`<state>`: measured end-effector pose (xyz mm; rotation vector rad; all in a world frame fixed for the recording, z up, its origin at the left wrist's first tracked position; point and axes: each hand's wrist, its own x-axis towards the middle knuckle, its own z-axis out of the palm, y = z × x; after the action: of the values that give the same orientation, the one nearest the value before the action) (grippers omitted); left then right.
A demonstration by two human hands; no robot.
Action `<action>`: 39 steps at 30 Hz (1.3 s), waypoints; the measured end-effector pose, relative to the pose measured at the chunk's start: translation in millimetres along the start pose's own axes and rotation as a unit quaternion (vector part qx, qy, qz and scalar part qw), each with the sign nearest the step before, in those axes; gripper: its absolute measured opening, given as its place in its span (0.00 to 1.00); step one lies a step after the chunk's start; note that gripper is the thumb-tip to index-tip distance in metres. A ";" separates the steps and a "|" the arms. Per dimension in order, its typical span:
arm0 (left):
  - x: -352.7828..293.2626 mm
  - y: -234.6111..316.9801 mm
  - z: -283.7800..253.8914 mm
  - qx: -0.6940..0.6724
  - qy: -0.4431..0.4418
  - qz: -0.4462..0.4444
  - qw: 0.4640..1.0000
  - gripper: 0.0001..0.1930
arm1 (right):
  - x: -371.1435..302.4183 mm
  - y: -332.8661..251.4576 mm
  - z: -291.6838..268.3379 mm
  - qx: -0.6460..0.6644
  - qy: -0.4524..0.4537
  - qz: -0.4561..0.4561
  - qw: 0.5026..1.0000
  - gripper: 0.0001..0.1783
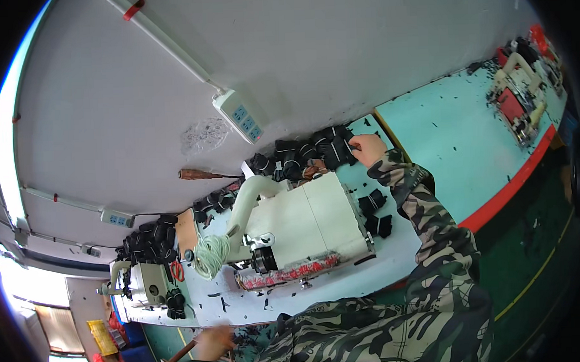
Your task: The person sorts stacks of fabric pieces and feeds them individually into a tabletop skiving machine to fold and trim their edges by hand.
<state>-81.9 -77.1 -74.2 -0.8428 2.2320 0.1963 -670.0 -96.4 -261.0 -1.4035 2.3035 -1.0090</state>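
Note:
My right hand [367,148] reaches to the back of the table with its fingers closed at the edge of a black bundle [337,153] tied with a white band. That bundle lies at the right end of a row of similar dark bundles [290,157] along the wall. My left hand [214,343] is low, below the table's front edge, smeared by motion, so its fingers and anything in them cannot be made out. Between my hands stands a cream machine [304,212] with a curved arm, a black round part and a coil of pale cord [211,257].
Two more black bundles [374,203] lie right of the machine. A wooden-handled tool [200,174] is behind it. Red-handled scissors [177,271] and a second machine [147,285] are at left. Another machine [514,103] stands far right. A socket strip [238,116] hangs above.

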 end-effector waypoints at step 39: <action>192.1 -113.9 151.0 -0.221 0.398 0.053 0.889 0.27 | -280.2 -303.8 225.6 0.353 -0.236 0.097 0.900 0.15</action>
<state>-22.1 -207.7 -302.4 -1.1948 3.0763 0.4971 -202.4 -40.7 -254.9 -0.9489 1.4639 -1.1230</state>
